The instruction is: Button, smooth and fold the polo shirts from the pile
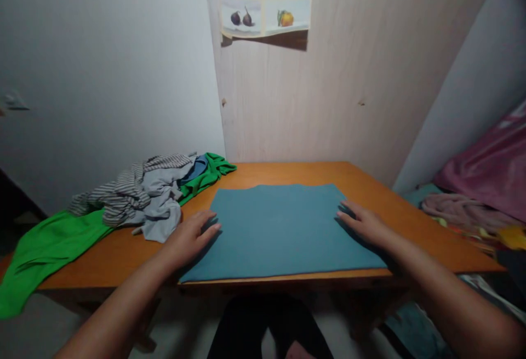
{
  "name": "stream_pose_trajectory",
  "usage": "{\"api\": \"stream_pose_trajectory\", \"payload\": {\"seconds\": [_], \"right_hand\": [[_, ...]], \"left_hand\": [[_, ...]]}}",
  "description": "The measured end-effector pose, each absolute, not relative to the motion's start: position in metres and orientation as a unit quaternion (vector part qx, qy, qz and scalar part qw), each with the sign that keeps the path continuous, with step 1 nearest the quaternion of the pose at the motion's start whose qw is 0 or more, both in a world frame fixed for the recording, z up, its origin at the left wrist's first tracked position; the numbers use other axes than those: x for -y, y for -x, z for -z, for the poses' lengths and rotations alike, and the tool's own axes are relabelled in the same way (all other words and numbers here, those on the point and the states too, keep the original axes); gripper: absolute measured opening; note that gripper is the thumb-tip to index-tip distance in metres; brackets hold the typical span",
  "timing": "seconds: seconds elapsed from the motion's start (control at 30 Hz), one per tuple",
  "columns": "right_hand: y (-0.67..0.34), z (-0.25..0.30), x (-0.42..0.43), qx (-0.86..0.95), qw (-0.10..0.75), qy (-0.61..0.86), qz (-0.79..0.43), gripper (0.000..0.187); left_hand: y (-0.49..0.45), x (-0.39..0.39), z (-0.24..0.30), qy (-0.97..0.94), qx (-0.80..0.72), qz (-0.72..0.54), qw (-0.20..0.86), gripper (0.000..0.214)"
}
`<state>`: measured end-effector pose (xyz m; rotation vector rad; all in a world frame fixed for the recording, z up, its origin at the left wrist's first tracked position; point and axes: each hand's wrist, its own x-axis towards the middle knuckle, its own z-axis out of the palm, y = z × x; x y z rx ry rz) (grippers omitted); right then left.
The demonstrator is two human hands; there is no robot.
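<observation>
A flat blue-grey cloth [279,233], possibly a folded garment, lies spread on the orange-brown wooden table [287,171], its near edge along the table's front. My left hand [193,238] rests at the cloth's left edge, thumb and fingers apart, holding nothing. At the opposite edge, my right hand [364,223] lies with its fingers stretched onto the cloth, also holding nothing. The cloth's surface looks smooth, and its far edge is slightly wavy.
On the table's left is a heap of clothes: a striped garment [127,192], a light grey one [162,200] and green cloth [61,241] hanging over the front edge. Pink fabric [489,167] is piled at right. A fruit picture sheet [265,3] hangs on the wall.
</observation>
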<state>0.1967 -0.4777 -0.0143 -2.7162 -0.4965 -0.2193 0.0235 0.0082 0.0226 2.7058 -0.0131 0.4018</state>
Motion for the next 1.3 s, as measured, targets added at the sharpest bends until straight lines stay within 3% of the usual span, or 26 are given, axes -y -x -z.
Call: {"api": "stream_pose_trajectory", "payload": {"seconds": [0.17, 0.33, 0.5, 0.73, 0.93, 1.13, 1.2, 1.3], "right_hand": [[-0.177, -0.013, 0.511, 0.13, 0.212, 0.964, 0.09, 0.06], [-0.143, -0.033, 0.547, 0.149, 0.21, 0.966, -0.005, 0.05], [-0.112, -0.039, 0.556, 0.209, 0.151, 0.964, -0.061, 0.055], [-0.115, -0.034, 0.541, 0.215, 0.098, 0.972, 0.012, 0.02], [-0.122, -0.049, 0.517, 0.203, 0.194, 0.953, 0.115, 0.008], [-0.119, -0.054, 0.48, 0.169, 0.337, 0.887, 0.265, 0.016], [-0.112, -0.04, 0.463, 0.095, 0.432, 0.846, 0.297, 0.022], [-0.095, -0.012, 0.429, 0.068, 0.561, 0.801, 0.195, 0.028]], "left_hand": [[-0.03, 0.05, -0.038, -0.963, 0.094, -0.085, 0.236, 0.058], [-0.044, 0.112, -0.043, -0.954, 0.177, -0.022, 0.241, 0.052], [-0.06, 0.168, -0.046, -0.941, 0.257, 0.018, 0.221, 0.048], [-0.082, 0.241, -0.048, -0.918, 0.319, 0.052, 0.232, 0.049], [-0.096, 0.304, -0.049, -0.947, 0.252, 0.002, 0.202, 0.072], [-0.126, 0.316, -0.062, -0.944, 0.15, -0.045, 0.289, 0.024], [-0.14, 0.305, -0.072, -0.935, 0.13, -0.047, 0.327, 0.019], [-0.156, 0.282, -0.087, -0.913, 0.091, -0.041, 0.397, 0.024]]}}
